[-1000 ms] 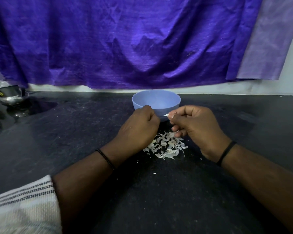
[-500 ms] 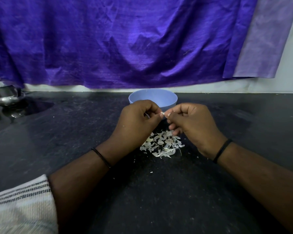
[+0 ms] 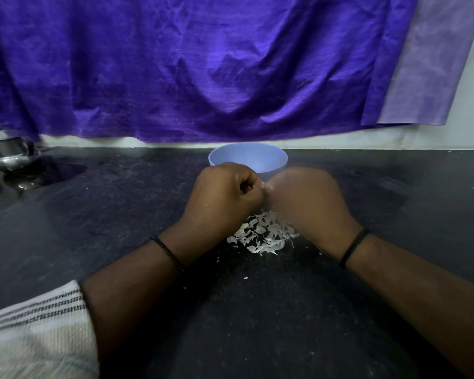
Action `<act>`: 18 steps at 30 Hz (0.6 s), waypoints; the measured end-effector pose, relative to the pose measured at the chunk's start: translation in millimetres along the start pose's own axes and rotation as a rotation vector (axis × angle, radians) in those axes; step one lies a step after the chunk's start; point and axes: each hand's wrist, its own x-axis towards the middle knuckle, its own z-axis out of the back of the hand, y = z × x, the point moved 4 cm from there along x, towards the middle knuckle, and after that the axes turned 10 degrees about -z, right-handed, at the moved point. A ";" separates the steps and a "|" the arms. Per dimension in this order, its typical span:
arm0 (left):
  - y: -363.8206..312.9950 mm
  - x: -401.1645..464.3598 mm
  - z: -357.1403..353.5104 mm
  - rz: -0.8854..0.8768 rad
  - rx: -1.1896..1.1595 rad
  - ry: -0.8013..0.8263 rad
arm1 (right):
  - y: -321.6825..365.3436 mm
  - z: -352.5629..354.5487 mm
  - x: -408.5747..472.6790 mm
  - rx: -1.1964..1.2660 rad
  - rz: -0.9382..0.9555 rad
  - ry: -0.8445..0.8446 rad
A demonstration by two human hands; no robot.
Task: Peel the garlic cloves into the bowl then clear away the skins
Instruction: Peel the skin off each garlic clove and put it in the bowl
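A wrinkled purple fabric curtain (image 3: 203,67) covers the upper half of the frame, hanging above a dark speckled stone countertop (image 3: 93,214) that fills the lower half. A light blue round plastic bowl (image 3: 248,157) stands at frame centre, at the far edge of the countertop. Directly below the bowl in frame, the left hand (image 3: 225,195) and the right hand (image 3: 309,206) meet, fingers curled. Both pinch a small white garlic clove (image 3: 263,185) between them; only a sliver of the clove shows. The right hand is motion-blurred. A pile of white papery garlic skins (image 3: 263,233) lies on the countertop beneath the hands, near the bowl. A shiny steel vessel (image 3: 8,157) sits at the left edge. A striped white sleeve (image 3: 36,329) occupies the lower left corner.
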 end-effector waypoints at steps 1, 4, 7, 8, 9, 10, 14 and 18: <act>0.0 0.2 0.0 0.010 -0.013 -0.002 | -0.2 -0.5 0.2 0.006 0.000 0.000; 2.1 -0.5 0.6 0.119 -0.139 -0.044 | -0.5 -2.3 0.4 0.052 0.006 -0.004; 4.0 -1.5 -2.0 0.238 -0.287 -0.054 | 0.3 -3.0 0.0 0.081 0.014 -0.018; 5.7 -2.2 -2.9 0.289 -0.352 -0.059 | 0.1 -3.3 0.0 0.089 0.017 -0.023; 7.6 -2.8 -3.9 0.340 -0.420 -0.068 | 0.1 -3.6 -0.3 0.095 0.018 -0.030; 9.0 -3.6 -5.6 0.387 -0.485 -0.076 | -0.6 -3.6 -0.2 0.099 0.019 -0.037; 7.5 -6.9 -9.8 0.523 -0.709 -0.098 | -0.4 -3.1 -1.4 0.096 0.051 -0.068; 5.9 -6.0 -10.5 0.618 -0.955 -0.109 | 5.3 -2.8 -4.2 0.114 0.156 -0.110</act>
